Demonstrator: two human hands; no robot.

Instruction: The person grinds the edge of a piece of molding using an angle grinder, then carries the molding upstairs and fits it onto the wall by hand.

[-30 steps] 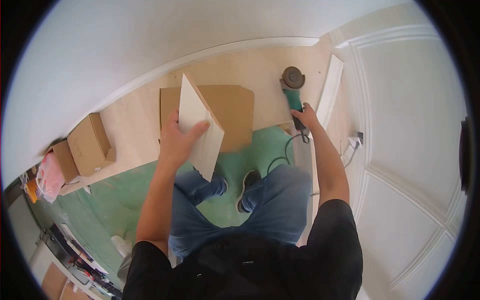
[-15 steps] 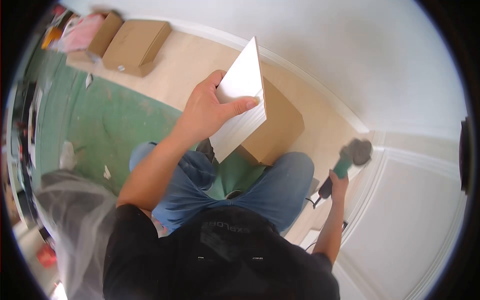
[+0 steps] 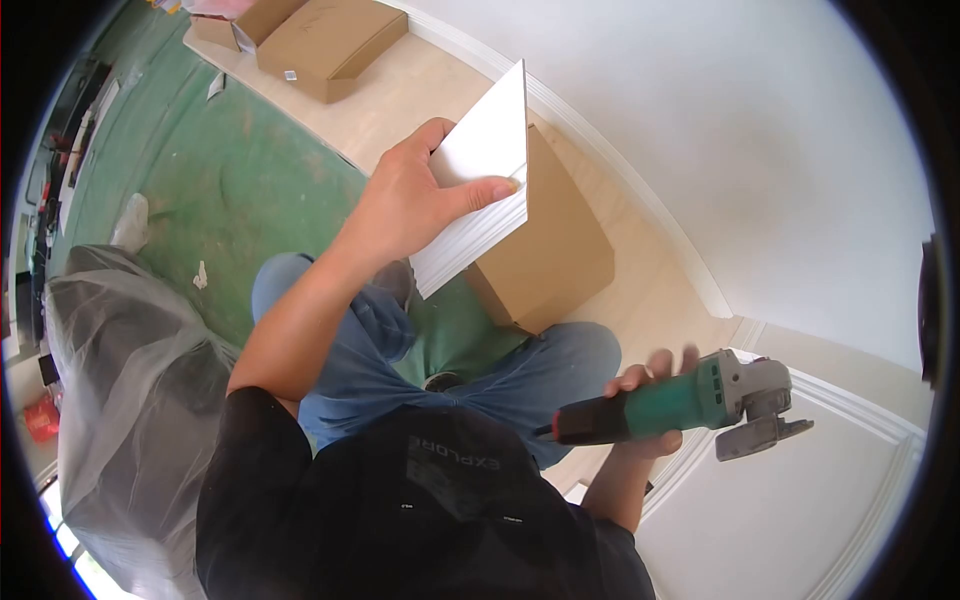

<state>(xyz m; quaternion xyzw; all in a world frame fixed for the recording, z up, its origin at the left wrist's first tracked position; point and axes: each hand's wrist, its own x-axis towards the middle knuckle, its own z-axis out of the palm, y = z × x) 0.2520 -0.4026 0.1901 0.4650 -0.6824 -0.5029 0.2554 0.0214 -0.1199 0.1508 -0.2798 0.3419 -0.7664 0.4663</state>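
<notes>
A white board piece (image 3: pixel 485 135) with grooves near its lower end is gripped in my left hand (image 3: pixel 410 195), thumb across its face and fingers behind its left edge. My right hand (image 3: pixel 650 390) is wrapped around the green body of an angle grinder (image 3: pixel 675 402), raised at the right. The grinder's disc and guard point right, and its black handle points left toward my body. Behind the board, a flat piece of brown cardboard (image 3: pixel 560 240) lies on the floor.
Open cardboard boxes (image 3: pixel 325 45) stand at the upper left beside a green floor covering (image 3: pixel 250 160). Something under clear plastic sheeting (image 3: pixel 140 380) stands at the left. A white wall (image 3: pixel 760 130) rises at the upper right, with a white panelled door (image 3: pixel 800 500) below it.
My right hand has lifted the grinder off the floor and brought it up closer to the camera. The board remains in my left hand, while the view has turned toward the left.
</notes>
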